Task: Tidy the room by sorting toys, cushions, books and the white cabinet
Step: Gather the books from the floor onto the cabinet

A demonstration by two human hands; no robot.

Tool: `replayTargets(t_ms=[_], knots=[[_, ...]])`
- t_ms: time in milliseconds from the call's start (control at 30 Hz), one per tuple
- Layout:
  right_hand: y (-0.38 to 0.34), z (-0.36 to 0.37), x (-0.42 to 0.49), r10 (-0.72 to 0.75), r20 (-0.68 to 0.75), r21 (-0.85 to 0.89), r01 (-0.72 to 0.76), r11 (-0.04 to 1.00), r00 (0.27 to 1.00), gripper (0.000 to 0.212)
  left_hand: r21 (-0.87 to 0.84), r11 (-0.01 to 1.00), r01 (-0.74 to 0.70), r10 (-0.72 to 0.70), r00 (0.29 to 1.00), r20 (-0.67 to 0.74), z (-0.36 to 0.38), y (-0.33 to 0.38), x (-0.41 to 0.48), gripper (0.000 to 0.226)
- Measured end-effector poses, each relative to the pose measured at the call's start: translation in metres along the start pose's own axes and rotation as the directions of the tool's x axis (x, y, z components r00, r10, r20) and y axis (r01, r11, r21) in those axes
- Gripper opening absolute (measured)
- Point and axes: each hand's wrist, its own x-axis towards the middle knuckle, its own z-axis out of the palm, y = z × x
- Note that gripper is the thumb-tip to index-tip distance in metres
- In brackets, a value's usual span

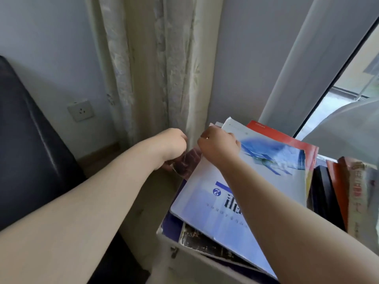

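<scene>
A loose pile of books lies on top of the white cabinet (164, 238). The top one is a large pale blue book (207, 193) with a "2" on its cover. My right hand (218, 145) grips that book's far left corner. My left hand (171, 145) holds the edge of a dark reddish book (189, 162) that sticks out from under the pile at the left. A red book (283, 136) lies beneath at the back. A dark cover (205, 244) shows at the front edge.
Several books stand upright at the right (340, 185). A cream curtain (160, 68) hangs just behind the hands. A dark sofa (26, 150) fills the left. A wall socket (80, 110) sits low on the wall. A window (348, 95) is at the right.
</scene>
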Motion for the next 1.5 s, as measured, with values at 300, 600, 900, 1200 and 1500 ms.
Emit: replayTargets(t_ms=[300, 600, 900, 1200, 1500], knots=[[-0.051, -0.003, -0.065, 0.030, 0.105, 0.060, -0.037, 0.998, 0.994, 0.017, 0.247, 0.969, 0.012, 0.040, 0.978, -0.207, -0.034, -0.028, -0.057, 0.043], [-0.124, -0.007, -0.085, -0.255, 0.073, 0.456, 0.195, 0.868, 0.964, 0.015, 0.064, 0.968, -0.244, 0.235, 0.784, -0.574, -0.082, -0.066, -0.114, 0.023], [-0.206, 0.014, -0.084, -0.591, 0.165, 0.622, 0.382, 0.684, 0.790, 0.016, -0.281, 0.923, -0.264, -0.111, 0.515, -0.850, -0.125, -0.103, -0.122, 0.022], [-0.242, 0.037, -0.161, -0.691, 0.214, 0.582, 0.478, 0.658, 0.690, 0.020, -0.420, 0.870, -0.257, -0.260, 0.486, -0.835, -0.134, -0.158, -0.189, 0.027], [-0.259, 0.090, -0.265, -0.719, 0.402, 0.589, 0.440, 0.677, 0.567, 0.021, -0.541, 0.836, -0.096, -0.480, 0.350, -0.804, -0.108, -0.251, -0.299, 0.020]])
